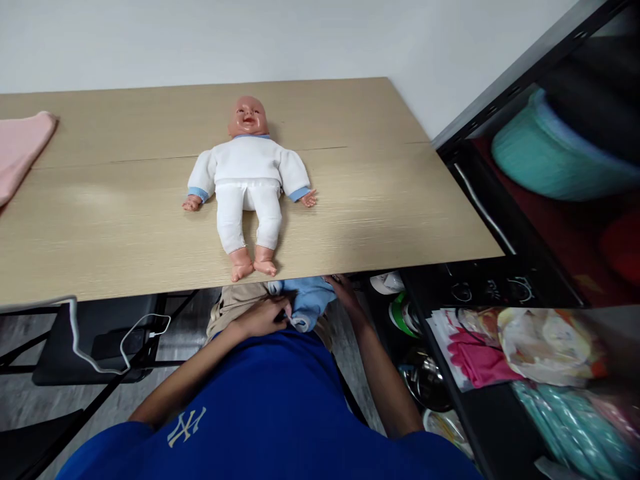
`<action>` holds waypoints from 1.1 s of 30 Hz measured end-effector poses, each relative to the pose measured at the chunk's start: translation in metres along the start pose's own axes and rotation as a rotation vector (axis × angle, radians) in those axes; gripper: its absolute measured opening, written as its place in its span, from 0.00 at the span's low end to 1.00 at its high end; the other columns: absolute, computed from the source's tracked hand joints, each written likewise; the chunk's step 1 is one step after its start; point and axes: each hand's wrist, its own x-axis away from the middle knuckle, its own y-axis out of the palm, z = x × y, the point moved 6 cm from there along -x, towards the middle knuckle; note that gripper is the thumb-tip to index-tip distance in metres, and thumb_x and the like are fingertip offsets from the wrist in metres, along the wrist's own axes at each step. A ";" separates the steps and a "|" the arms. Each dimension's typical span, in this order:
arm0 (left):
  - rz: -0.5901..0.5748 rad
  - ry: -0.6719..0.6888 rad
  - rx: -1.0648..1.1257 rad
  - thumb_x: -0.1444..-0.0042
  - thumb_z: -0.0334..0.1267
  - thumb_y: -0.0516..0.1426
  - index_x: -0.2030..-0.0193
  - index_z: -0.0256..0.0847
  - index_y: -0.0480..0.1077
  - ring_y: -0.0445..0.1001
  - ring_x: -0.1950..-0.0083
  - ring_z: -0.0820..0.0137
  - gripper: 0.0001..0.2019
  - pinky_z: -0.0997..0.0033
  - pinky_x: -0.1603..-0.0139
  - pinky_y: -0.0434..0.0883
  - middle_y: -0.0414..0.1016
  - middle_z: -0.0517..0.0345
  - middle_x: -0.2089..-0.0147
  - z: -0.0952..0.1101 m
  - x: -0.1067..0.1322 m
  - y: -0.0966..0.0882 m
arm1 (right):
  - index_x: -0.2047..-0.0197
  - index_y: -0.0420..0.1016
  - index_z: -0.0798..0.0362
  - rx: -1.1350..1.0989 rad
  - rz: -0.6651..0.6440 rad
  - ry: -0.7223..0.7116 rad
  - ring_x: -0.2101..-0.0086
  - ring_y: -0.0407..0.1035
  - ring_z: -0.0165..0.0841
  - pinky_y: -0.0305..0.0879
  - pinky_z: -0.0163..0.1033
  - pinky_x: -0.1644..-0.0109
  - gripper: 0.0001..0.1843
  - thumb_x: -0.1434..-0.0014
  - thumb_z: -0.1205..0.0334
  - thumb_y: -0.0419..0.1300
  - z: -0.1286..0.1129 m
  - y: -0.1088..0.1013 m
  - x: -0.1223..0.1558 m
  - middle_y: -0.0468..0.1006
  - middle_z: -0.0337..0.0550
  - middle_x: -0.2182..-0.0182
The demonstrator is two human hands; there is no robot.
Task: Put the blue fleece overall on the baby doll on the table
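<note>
In my lap, below the table's front edge, lies a small light-blue cloth garment (311,301), bunched so that its exact kind does not show. My left hand (265,317) is curled, its fingertips pinching the garment's left side. At the upper right of the cloth, my right hand (342,288) grips its edge, with part of the fingers hidden by the tabletop. A baby doll (249,160) in a white long-sleeved top with blue cuffs and white trousers lies face up on the table, arms spread and bare feet toward me. Neither hand touches the doll.
Left on the wooden table (375,200) sits a folded pink cloth (23,150). A white cable (75,333) hangs over a black chair (95,350). To my right stands a black shelf with a teal basket (555,157), a pink cloth (480,357) and plastic-wrapped items.
</note>
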 end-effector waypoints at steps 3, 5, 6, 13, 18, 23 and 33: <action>-0.048 0.118 0.010 0.28 0.34 0.63 0.50 0.43 0.79 0.84 0.44 0.57 0.03 0.55 0.30 0.76 0.85 0.52 0.49 0.032 0.031 -0.024 | 0.58 0.87 0.52 0.049 -0.027 -0.031 0.63 0.79 0.37 0.72 0.39 0.60 0.21 0.22 0.43 0.67 -0.020 0.002 0.017 0.87 0.46 0.63; -0.032 0.208 0.014 0.24 0.37 0.62 0.50 0.43 0.78 0.82 0.46 0.58 0.03 0.55 0.35 0.77 0.84 0.53 0.51 0.059 0.053 -0.049 | 0.52 0.91 0.51 0.086 -0.135 -0.084 0.58 0.82 0.38 0.76 0.41 0.53 0.12 0.25 0.51 0.73 -0.050 0.012 0.034 0.89 0.46 0.58; -0.006 0.247 0.023 0.22 0.39 0.63 0.49 0.44 0.78 0.82 0.47 0.59 0.04 0.56 0.36 0.77 0.84 0.53 0.51 0.072 0.063 -0.062 | 0.50 0.92 0.49 0.110 -0.204 -0.131 0.57 0.82 0.39 0.78 0.42 0.50 0.08 0.25 0.55 0.74 -0.069 0.018 0.042 0.89 0.45 0.56; 0.314 0.459 0.028 0.28 0.49 0.74 0.27 0.46 0.69 0.75 0.20 0.47 0.30 0.42 0.20 0.74 0.79 0.39 0.24 0.125 0.079 -0.134 | 0.40 0.88 0.43 0.411 -0.211 -0.756 0.49 0.79 0.42 0.81 0.51 0.35 0.21 0.25 0.77 0.65 -0.208 0.031 0.056 0.83 0.43 0.57; 0.313 0.373 -0.080 0.23 0.50 0.69 0.37 0.45 0.76 0.85 0.36 0.52 0.17 0.51 0.35 0.79 0.87 0.48 0.41 0.119 0.059 -0.154 | 0.34 0.84 0.42 0.446 -0.125 -0.756 0.55 0.79 0.40 0.82 0.46 0.46 0.19 0.23 0.69 0.69 -0.249 0.017 0.030 0.83 0.43 0.53; 0.396 0.430 -0.204 0.18 0.38 0.58 0.41 0.44 0.75 0.82 0.34 0.53 0.06 0.51 0.32 0.77 0.85 0.46 0.41 0.130 0.067 -0.169 | 0.36 0.83 0.48 0.585 -0.397 -0.593 0.56 0.79 0.41 0.79 0.46 0.51 0.17 0.25 0.67 0.71 -0.248 0.021 0.007 0.82 0.45 0.54; 0.581 0.456 -0.237 0.18 0.34 0.57 0.37 0.44 0.71 0.86 0.34 0.56 0.08 0.51 0.31 0.79 0.88 0.46 0.41 0.139 0.084 -0.173 | 0.47 0.76 0.43 0.441 -0.244 -0.848 0.44 0.81 0.45 0.81 0.53 0.38 0.14 0.28 0.72 0.69 -0.274 0.023 0.005 0.86 0.49 0.44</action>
